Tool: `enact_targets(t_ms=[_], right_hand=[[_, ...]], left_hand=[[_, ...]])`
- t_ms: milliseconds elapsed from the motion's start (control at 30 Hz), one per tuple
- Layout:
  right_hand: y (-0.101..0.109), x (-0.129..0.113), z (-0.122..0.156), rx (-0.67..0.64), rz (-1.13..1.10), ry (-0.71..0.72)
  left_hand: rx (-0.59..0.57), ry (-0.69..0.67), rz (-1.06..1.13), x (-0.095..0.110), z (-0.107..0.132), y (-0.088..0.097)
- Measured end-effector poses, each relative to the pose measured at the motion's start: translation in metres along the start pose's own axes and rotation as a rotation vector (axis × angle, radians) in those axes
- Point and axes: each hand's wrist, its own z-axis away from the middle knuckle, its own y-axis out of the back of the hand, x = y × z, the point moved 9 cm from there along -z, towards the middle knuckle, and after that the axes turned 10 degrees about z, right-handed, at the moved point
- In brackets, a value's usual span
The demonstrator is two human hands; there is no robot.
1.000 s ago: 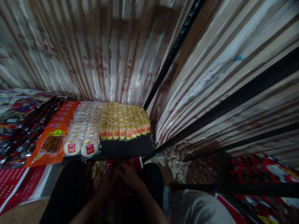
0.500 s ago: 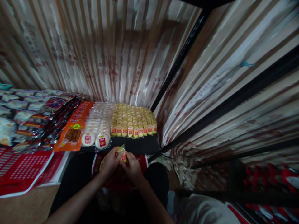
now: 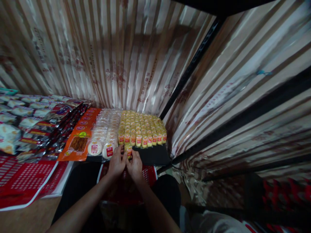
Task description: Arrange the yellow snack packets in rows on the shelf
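Note:
My left hand (image 3: 117, 162) and my right hand (image 3: 135, 165) are pressed together at the front edge of a dark shelf (image 3: 153, 155). Between their fingertips they pinch a small yellow snack packet (image 3: 129, 150) with a red label. It sits just in front of a block of several rows of the same yellow packets (image 3: 141, 129). To the left of that block lie rows of round white cakes (image 3: 103, 136) in clear wrap.
Orange flat packs (image 3: 80, 136) and dark red snack bags (image 3: 36, 129) fill the shelf further left. A red basket (image 3: 145, 173) rests on my lap below my hands. Striped foil sheeting and black rack bars (image 3: 194, 61) close off the back and right.
My hands rose from my lap with one yellow packet and moved forward to the shelf's front edge, in front of the packet rows. The view shifted slightly right.

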Motion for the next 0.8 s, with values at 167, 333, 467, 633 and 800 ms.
enact_targets(t_ms=[167, 333, 467, 633, 800], right_hand=[[-0.012, -0.001, -0.017, 0.020, -0.009, -0.026], [-0.025, 0.002, -0.027, 0.028, -0.088, -0.082], [-0.027, 0.002, -0.031, 0.029, -0.153, -0.127], [-0.028, -0.003, -0.034, 0.054, -0.218, -0.125], [-0.036, -0.001, -0.035, 0.042, -0.299, -0.123]], left_hand=[[0.078, -0.130, -0.118, -0.003, 0.003, 0.001], [0.042, -0.127, -0.133, -0.018, 0.000, -0.010], [0.017, -0.115, -0.178, -0.020, -0.008, -0.011], [0.043, -0.103, -0.196, -0.022, -0.017, -0.004], [0.030, -0.102, -0.155, -0.033, -0.017, -0.008]])
